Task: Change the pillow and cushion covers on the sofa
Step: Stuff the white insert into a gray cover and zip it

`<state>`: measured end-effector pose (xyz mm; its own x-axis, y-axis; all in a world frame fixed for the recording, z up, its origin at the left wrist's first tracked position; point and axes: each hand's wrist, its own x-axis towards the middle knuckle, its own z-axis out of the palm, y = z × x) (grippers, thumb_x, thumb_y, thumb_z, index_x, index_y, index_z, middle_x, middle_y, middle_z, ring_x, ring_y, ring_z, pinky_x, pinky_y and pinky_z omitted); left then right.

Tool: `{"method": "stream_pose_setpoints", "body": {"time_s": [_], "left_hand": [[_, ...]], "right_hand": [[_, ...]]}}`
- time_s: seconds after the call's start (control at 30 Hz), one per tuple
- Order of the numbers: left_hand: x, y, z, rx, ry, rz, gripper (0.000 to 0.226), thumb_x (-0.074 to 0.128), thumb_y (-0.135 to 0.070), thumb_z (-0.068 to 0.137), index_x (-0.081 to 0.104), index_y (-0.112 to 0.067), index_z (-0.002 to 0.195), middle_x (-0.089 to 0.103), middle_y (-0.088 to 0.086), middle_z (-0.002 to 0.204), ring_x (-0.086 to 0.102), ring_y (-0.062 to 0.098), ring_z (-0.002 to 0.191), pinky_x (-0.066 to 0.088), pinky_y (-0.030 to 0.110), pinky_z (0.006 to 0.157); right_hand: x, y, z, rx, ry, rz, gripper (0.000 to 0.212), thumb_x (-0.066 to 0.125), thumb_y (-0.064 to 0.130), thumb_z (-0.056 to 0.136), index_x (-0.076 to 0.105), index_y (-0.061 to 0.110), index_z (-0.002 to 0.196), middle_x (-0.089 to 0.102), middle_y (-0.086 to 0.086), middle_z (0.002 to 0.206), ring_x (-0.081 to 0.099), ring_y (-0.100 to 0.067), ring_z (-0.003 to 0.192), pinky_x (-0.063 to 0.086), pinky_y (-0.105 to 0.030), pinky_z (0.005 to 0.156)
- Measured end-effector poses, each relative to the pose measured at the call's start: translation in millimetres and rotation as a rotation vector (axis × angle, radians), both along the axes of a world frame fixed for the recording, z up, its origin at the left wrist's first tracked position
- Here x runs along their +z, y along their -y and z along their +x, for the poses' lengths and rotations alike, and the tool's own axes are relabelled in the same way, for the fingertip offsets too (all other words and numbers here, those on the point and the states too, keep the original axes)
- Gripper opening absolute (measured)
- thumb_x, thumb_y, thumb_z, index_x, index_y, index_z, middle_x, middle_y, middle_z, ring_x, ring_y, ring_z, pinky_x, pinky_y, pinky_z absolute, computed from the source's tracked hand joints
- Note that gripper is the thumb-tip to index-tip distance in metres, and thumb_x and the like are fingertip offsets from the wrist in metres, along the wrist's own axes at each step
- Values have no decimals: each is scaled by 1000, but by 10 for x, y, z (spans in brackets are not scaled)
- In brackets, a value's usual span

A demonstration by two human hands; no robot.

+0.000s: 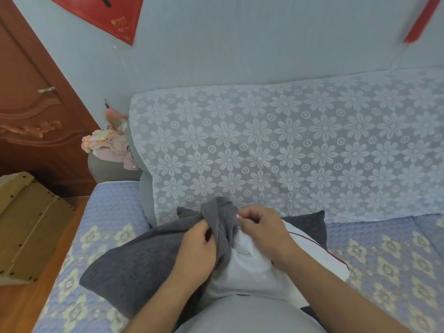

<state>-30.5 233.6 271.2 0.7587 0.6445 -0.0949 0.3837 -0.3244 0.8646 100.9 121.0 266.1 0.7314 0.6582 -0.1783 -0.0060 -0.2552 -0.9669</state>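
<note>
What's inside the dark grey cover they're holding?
A white pillow insert shows at the opening of the dark grey cover, where both hands grip. How far it reaches inside is hidden.

You are facing a pale blue-grey wall [240, 39] that is filling the top of your view, with a red paper hanging [105, 13] near its left and a red strip [419, 20] at the right. A carved reddish-brown wooden door [31, 111] with a metal lever handle [46, 90] is standing at your left. Below it, a light plywood crate [26, 224] is sitting on the orange-brown wood floor [28, 306]. A bundle of pastel cloth [108, 145] is resting on the grey sofa arm [108, 169]. Soft, even light is falling across everything.
</note>
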Motion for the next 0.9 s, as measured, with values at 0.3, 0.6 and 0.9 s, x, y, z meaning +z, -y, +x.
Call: {"method": "stream_pose_setpoints", "body": {"time_s": [0.3,0.6,0.9], "left_hand": [[395,-635,-99,-695,-137,560,21,61,-12,92,72,-29,96,71,-14,92,59,-7,81,46,21,70],[77,-1,121,-367,-69,80,20,70,-26,93,68,-32,112,70,-16,109,63,-5,103,50,19,93],[239,106,168,-563,-267,134,33,71,-33,86,42,-42,98,56,-15,95,54,-2,87,44,24,81]], "right_hand": [[41,2,-179,94,-51,-39,9,67,5,85,72,9,79,72,-8,79,58,-6,71,46,-26,68],[-37,119,-227,-109,-569,87,19,56,5,87,72,10,80,67,-15,82,61,-29,81,50,-42,77],[-128,422,-196,-79,-871,402,38,56,38,98,60,8,121,61,-28,124,59,-42,117,43,-54,106]]}}
